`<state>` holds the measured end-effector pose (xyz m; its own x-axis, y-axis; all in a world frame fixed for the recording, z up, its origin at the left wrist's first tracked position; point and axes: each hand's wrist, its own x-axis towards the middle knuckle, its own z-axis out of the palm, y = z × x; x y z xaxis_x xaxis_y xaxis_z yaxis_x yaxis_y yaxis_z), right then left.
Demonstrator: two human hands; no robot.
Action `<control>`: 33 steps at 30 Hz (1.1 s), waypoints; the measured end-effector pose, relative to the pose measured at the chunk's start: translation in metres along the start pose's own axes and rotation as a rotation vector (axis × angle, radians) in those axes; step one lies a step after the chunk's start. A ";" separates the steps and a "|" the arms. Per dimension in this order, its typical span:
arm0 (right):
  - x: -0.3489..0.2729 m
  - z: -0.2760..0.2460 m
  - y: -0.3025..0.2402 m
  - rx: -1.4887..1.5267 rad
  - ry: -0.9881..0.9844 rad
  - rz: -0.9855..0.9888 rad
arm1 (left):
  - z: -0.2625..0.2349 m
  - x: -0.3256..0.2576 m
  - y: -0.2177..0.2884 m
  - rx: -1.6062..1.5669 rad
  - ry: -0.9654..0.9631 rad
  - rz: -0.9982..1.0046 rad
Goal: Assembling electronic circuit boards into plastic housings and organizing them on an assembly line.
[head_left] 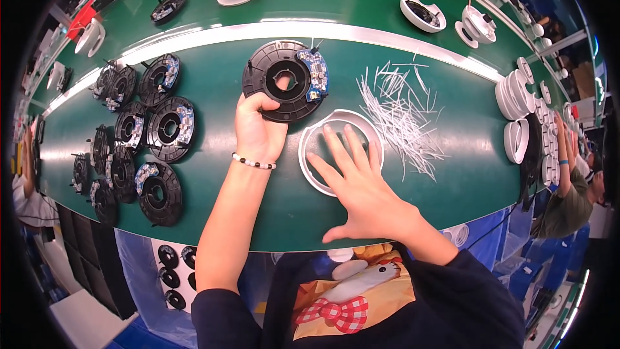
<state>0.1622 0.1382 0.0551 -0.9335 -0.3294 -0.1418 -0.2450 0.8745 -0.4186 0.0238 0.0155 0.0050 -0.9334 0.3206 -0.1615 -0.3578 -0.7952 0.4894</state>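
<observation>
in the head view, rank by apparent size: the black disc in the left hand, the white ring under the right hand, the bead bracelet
1. black disc and white ring: look about alike, so unranked
2. bead bracelet: clearly smallest

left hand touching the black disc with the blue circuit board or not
Touching: the head view shows the left hand gripping the black disc at its lower left edge, thumb in its centre hole.

An assembly-line factory floor: a long green conveyor counter carries rows of identical black discs with blue circuit boards, stacked white round housings and cut white ties, and what seems another worker sits alongside
</observation>
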 end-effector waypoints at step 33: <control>0.029 -0.020 0.046 0.615 0.717 -0.067 | 0.026 -0.030 -0.013 -0.282 -0.481 -0.519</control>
<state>0.1186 0.1759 0.0493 -0.9112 0.1038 0.3988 -0.3135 0.4532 -0.8344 0.0572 0.0295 0.0262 -0.5515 0.8267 0.1113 -0.8013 -0.5622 0.2046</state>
